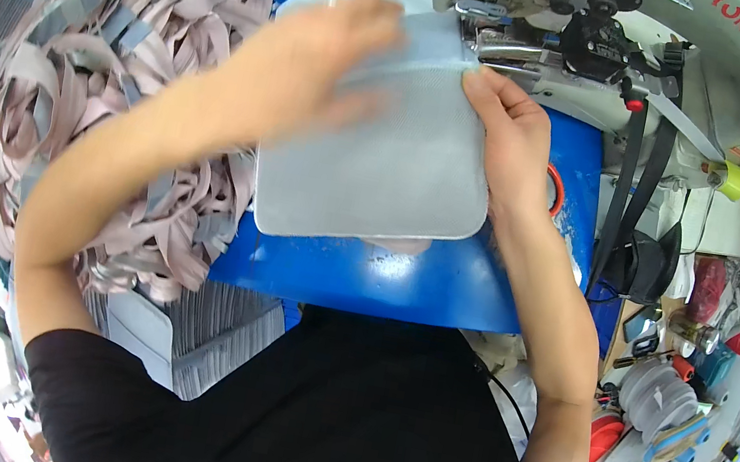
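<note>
A grey rounded panel (370, 172) with pale piping lies over the blue work surface (332, 279), its top band reaching the sewing machine's metal foot area (477, 14). My right hand (510, 137) grips the panel's right edge near the top, thumb on its face. My left hand (317, 53), smeared by motion, is over the panel's upper left; whether it touches it I cannot tell. An orange-red ring-shaped object (556, 192), partly hidden, lies beside my right hand.
A heap of pale pink straps with grey tabs (46, 105) fills the left. Stacked grey panels (202, 340) stand below it. The machine body (718, 55) overhangs the upper right, with black belts (623, 197) hanging. Spools (658, 396) and assorted items crowd the right side.
</note>
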The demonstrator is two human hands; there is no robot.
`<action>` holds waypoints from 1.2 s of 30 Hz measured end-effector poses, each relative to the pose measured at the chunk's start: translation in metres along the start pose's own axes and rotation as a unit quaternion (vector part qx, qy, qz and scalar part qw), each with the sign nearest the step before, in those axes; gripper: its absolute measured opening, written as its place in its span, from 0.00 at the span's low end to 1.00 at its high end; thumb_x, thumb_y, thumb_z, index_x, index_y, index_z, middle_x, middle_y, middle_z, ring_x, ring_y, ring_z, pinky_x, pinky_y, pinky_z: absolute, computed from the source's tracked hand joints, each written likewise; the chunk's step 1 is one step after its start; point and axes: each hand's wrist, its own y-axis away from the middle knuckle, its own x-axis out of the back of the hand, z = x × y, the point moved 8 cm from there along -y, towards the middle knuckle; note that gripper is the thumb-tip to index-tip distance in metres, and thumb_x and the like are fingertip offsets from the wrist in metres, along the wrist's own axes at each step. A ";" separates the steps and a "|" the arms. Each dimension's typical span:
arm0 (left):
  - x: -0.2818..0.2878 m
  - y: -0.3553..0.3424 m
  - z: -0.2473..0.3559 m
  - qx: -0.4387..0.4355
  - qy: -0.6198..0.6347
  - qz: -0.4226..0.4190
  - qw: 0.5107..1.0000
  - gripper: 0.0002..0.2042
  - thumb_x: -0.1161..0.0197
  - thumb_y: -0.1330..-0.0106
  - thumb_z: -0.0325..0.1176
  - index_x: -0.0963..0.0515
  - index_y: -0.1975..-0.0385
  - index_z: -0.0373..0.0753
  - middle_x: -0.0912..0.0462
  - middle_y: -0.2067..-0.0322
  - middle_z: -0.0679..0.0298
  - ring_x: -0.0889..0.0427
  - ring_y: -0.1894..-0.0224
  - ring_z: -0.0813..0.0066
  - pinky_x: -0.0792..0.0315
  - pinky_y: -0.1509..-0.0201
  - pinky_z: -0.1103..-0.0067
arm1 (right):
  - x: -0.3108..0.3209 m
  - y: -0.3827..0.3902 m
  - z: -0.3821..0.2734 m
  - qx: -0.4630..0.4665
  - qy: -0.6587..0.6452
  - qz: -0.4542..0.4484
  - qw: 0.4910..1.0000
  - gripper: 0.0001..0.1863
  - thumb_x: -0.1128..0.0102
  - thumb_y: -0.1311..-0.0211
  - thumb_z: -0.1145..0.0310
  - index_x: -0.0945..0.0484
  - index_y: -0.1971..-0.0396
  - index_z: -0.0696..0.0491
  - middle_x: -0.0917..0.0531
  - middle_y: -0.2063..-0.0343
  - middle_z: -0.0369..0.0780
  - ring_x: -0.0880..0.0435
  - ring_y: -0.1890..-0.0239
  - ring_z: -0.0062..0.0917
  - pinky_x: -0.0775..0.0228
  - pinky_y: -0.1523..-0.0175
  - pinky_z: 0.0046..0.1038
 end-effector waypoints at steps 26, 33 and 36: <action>0.012 -0.002 0.047 -0.114 -0.238 -0.123 0.957 0.37 0.35 0.42 0.25 0.29 0.29 0.61 0.27 0.65 0.62 0.17 0.72 0.65 0.20 0.69 0.71 | -0.003 0.008 0.005 0.108 -0.031 -0.111 0.987 0.16 0.41 0.25 0.70 0.22 0.44 0.63 0.12 0.60 0.40 0.15 0.60 0.16 0.24 0.57 0.21; 0.016 -0.034 0.031 -0.157 -0.294 -0.130 0.934 0.32 0.38 0.40 0.23 0.23 0.33 0.55 0.24 0.63 0.60 0.14 0.69 0.61 0.19 0.63 0.68 | -0.006 -0.009 0.009 0.107 -0.021 -0.105 0.989 0.14 0.42 0.25 0.73 0.21 0.48 0.66 0.12 0.59 0.43 0.14 0.59 0.18 0.22 0.55 0.22; 0.018 -0.037 0.034 -0.154 -0.268 -0.187 0.932 0.24 0.39 0.38 0.25 0.20 0.39 0.44 0.19 0.60 0.53 0.13 0.66 0.58 0.18 0.62 0.68 | -0.006 -0.009 0.010 0.096 -0.023 -0.097 0.990 0.13 0.42 0.26 0.73 0.21 0.49 0.65 0.12 0.60 0.41 0.14 0.61 0.17 0.22 0.56 0.21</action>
